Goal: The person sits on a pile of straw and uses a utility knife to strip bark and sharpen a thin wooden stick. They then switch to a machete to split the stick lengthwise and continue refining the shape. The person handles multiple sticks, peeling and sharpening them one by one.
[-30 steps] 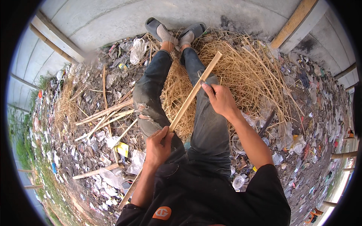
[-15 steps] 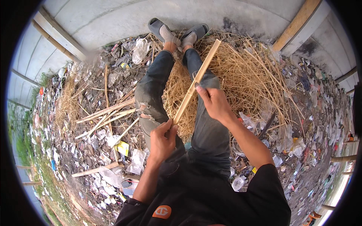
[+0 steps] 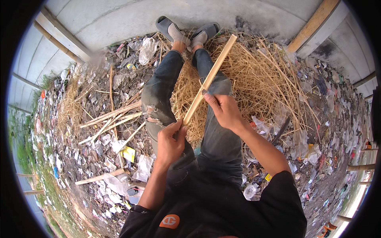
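A long pale bamboo strip (image 3: 216, 65) slants between my knees, its far end pointing toward the wall. My left hand (image 3: 170, 143) is closed in a pinch around the strip's near end. Farther up the strip, my right hand (image 3: 227, 113) is closed, its thumb stretched along a small dark blade (image 3: 204, 91) that touches the strip. It looks like a knife, its handle hidden inside my fist. A thin sliver stands off the strip beside the blade. Below the strip, a heap of straw-coloured shavings (image 3: 254, 79) spreads around my legs.
Several split bamboo pieces (image 3: 113, 115) lie left of my knee, with a thicker piece (image 3: 99, 177) nearer me. A long dark blade-like object (image 3: 281, 131) lies at the right. Plastic litter covers the ground. A grey wall (image 3: 190, 16) stands beyond my sandals (image 3: 204, 35).
The strip's far end has shifted slightly away and to the right, and my left hand has risen a little with it. My right hand has slid slightly nearer along the strip.
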Motion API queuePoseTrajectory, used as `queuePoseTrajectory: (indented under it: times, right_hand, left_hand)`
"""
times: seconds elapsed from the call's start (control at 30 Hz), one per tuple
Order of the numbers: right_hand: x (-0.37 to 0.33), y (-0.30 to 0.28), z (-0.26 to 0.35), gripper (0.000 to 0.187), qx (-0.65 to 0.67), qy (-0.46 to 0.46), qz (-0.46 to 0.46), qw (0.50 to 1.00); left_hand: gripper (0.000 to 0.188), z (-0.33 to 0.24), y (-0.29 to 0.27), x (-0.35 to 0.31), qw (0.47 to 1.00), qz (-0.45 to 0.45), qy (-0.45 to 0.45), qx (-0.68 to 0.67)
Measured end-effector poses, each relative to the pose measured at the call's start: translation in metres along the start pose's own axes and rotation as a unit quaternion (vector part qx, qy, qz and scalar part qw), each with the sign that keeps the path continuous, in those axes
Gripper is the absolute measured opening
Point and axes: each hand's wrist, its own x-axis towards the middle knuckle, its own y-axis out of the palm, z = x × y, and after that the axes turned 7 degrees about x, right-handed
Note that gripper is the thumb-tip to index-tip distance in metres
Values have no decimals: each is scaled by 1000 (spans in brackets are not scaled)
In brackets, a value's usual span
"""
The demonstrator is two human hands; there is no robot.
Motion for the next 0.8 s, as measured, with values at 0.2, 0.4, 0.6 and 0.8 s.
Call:
queuePoseTrajectory:
  times: [0.2,0.4,0.6,0.8]
  right_hand:
    - [-17,19,-8,56,76,-2,108,991]
    - [-18,16,-4,57,-27,-53,59,996]
    - [-22,19,6,62,-134,-44,8,990]
    - [-22,23,-25,71,117,78,140,980]
  left_hand:
    - [29,-1,-4,2,1000,-3,14,6]
    - [29,-1,-1,0,1000,-11,8,-10]
    - [29,-8,2,2,999,-17,30,8]
    - [29,-6,-2,-3,999,34,-18,-23]
